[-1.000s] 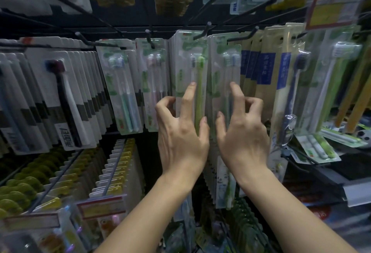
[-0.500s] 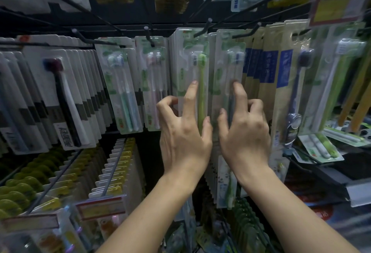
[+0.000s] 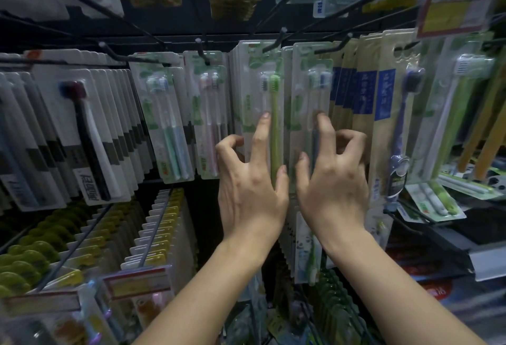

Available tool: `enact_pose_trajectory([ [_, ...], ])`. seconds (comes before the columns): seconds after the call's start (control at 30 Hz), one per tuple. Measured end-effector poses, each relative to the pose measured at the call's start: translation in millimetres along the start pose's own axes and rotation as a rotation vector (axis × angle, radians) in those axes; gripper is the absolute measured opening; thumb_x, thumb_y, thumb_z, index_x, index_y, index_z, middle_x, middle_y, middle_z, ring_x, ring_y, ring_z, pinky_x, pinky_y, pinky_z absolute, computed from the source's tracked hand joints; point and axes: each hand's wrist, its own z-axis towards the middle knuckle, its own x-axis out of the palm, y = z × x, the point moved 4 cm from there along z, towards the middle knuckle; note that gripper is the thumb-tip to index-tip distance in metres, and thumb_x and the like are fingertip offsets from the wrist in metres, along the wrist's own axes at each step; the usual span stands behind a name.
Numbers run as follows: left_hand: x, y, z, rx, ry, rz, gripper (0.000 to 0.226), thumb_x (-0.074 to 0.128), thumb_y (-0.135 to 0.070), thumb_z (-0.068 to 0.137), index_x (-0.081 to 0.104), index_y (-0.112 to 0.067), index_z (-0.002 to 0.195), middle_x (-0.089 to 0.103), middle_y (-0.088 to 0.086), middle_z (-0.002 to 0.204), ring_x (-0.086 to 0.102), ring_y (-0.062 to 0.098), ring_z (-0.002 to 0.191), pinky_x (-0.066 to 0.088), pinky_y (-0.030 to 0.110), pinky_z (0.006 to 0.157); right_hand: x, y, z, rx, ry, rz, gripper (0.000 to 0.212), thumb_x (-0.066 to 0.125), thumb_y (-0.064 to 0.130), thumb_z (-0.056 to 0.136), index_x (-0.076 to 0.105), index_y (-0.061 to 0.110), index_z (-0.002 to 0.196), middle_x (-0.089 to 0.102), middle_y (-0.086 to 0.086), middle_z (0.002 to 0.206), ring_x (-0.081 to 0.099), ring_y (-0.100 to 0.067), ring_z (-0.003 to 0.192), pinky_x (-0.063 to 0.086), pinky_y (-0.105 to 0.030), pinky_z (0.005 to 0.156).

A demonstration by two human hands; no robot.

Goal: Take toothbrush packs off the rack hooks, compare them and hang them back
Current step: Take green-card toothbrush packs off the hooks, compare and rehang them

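A dim shop rack (image 3: pixel 175 35) of hooks: left hand (image 3: pixel 250 180) and right hand (image 3: pixel 332 177) grip neighbouring hanging toothbrush packs (image 3: pixel 257 89).

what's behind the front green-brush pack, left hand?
More white-edged packs stacked on the same hook behind that pack. Their fronts and count are covered; left hand hides the lower part.

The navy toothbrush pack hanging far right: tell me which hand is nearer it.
Right. The right hand rests on a pack two columns left of the navy toothbrush pack, its fingers curled toward it. The left hand lies farther left, on the green toothbrush pack.
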Motion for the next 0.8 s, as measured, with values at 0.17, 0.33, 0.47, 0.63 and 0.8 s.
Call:
enact_pose_trajectory([
  [0.17,-4,0,-3,0.005,0.009,0.008,0.085,0.076,-0.034,0.09,0.031,-0.038,0.161,0.035,0.012,0.137,0.051,0.019,0.096,0.06,0.038,0.07,-3,3,-3,-0.011,-0.006,0.03,0.066,0.064,0.027,0.096,0.039,0.021,0.156,0.043,-0.015,0.126,0.058,-0.034,0.081,0.055,-0.043,0.057],
  [0.33,-8,-1,-7,0.036,0.023,0.063,0.08,0.076,-0.037,0.089,0.037,-0.036,0.159,0.032,0.014,0.141,0.052,0.03,0.117,0.058,0.044,0.09,-6,6,-7,-0.031,-0.013,0.05,0.068,0.065,0.028,0.096,0.038,0.019,0.158,0.041,-0.014,0.126,0.058,-0.032,0.089,0.058,-0.047,0.063],
  [0.47,-17,1,-10,0.042,0.029,0.078,0.079,0.077,-0.038,0.089,0.038,-0.038,0.158,0.03,0.014,0.145,0.049,0.032,0.126,0.055,0.045,0.1,-10,9,-10,-0.051,-0.043,0.071,0.067,0.066,0.027,0.095,0.04,0.017,0.157,0.041,-0.014,0.125,0.056,-0.03,0.092,0.058,-0.048,0.071],
  [0.63,-31,8,-12,0.091,0.03,0.068,0.076,0.073,-0.037,0.089,0.04,-0.029,0.158,0.031,0.012,0.141,0.045,0.03,0.127,0.051,0.045,0.102,-16,21,-16,-0.138,-0.143,0.146,0.054,0.066,0.019,0.095,0.052,0.011,0.146,0.047,-0.015,0.118,0.05,-0.027,0.085,0.051,-0.046,0.076],
  [0.8,-52,24,-7,0.054,0.007,0.031,0.059,0.069,-0.029,0.087,0.049,-0.018,0.14,0.037,0.004,0.128,0.048,0.023,0.113,0.051,0.045,0.094,-19,44,-21,-0.259,-0.145,0.27,0.041,0.062,0.015,0.095,0.059,0.002,0.134,0.052,-0.017,0.114,0.056,-0.03,0.092,0.052,-0.05,0.079],
])
